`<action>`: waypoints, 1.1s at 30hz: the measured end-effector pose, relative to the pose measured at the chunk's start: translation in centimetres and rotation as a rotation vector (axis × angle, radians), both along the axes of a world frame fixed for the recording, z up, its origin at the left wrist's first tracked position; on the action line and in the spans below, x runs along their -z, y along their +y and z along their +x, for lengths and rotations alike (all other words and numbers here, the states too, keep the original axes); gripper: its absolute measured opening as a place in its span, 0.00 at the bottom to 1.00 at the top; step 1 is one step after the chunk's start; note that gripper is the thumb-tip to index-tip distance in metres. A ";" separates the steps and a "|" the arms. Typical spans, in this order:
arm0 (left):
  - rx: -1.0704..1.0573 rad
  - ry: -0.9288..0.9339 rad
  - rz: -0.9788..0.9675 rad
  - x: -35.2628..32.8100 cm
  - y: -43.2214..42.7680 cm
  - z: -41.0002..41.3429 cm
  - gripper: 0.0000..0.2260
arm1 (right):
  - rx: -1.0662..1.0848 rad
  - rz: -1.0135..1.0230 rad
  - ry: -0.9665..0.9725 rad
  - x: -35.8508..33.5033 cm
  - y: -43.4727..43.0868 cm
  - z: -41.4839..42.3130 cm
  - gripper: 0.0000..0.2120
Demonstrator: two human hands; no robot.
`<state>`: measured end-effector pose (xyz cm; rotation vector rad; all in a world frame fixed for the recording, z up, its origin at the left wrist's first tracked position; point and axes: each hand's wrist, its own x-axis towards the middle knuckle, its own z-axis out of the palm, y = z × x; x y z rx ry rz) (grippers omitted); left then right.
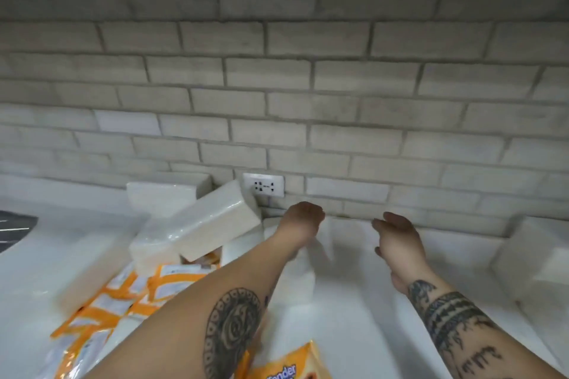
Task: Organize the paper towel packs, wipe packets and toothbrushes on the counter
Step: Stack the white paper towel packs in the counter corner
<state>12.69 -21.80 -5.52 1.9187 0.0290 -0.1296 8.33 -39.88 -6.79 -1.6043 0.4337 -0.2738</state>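
Brick wall (pixel 308 86) fills 12 o'clock above the white counter (pixel 70 224); we log paper towel packs (pixel 197 224) piled at 9 o'clock of the left hand (pixel 303 218), one tilted, and orange-and-white wipe packets (pixel 123 301) at 7 o'clock beside that forearm. The left hand reaches to the wall's foot with its fingers hidden, so we cannot tell its grip; the right hand (pixel 397 234), at 3 o'clock of the left, is loosely spread and holds nothing. An outlet (pixel 264 184) sits at 11 o'clock of the left hand.
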 end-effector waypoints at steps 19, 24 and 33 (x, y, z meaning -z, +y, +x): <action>0.190 0.510 0.452 6.7 36.4 -10.0 0.28 | -0.877 -0.454 0.529 4.9 32.1 -5.0 0.24; 0.377 0.658 0.338 8.7 36.3 -12.3 0.25 | -0.871 -0.235 0.810 6.7 34.4 -6.8 0.25; 0.342 0.426 0.224 4.8 34.9 -10.0 0.18 | -0.661 -0.335 0.513 0.9 33.8 -6.7 0.18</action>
